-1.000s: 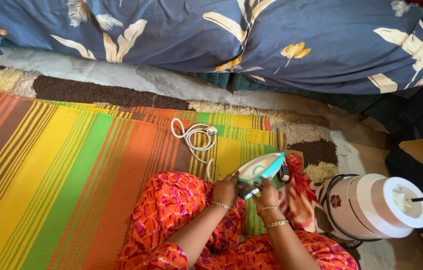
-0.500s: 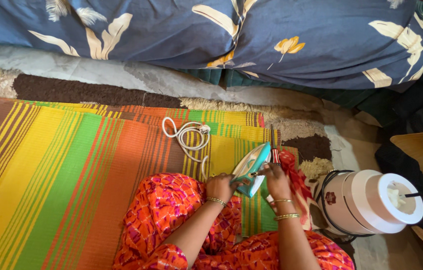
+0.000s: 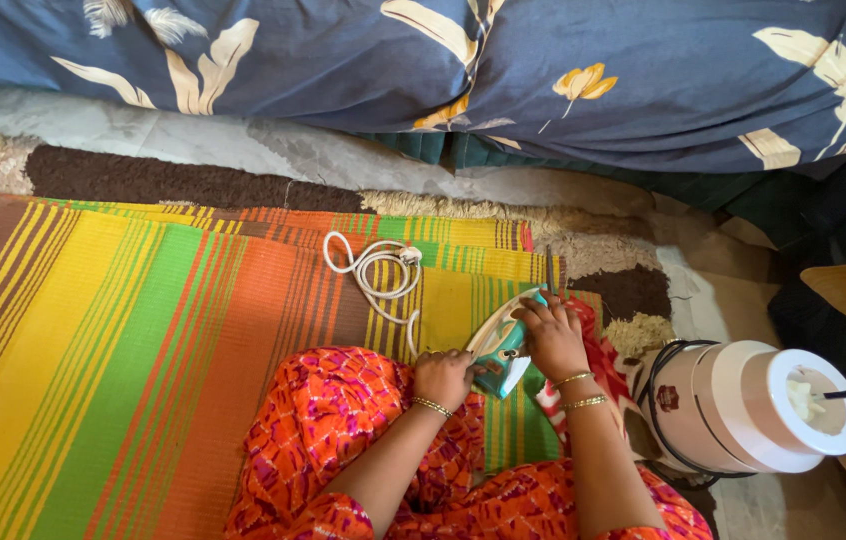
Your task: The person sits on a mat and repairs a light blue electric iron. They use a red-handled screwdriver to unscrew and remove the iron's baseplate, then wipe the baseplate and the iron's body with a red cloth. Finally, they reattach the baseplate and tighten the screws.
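**Iron tipped on edge, both hands on it**

Iron (image 3: 501, 345) sits at the right edge of the striped mat (image 3: 143, 350), tilted up on its side, soleplate facing left. Right hand (image 3: 551, 338) closed over the top/handle side; left hand (image 3: 445, 378) curled against the lower rear end, fingers narrow. Both hold the iron.

Progress, judged: the white cord (image 3: 375, 272) lies loosely coiled on the mat just beyond the iron, plug end not connected to anything visible, so not powered. No garment is laid out on the mat. Looks like handling or inspection, with pressing not begun.

Surface: mat on the floor, over a brown-and-cream rug (image 3: 173, 180). Red patterned cloth (image 3: 598, 365) under the right hand. White cylindrical appliance (image 3: 753, 410) lies on its side near the mat's right edge. Blue floral bedding (image 3: 443, 60) runs along the far side.
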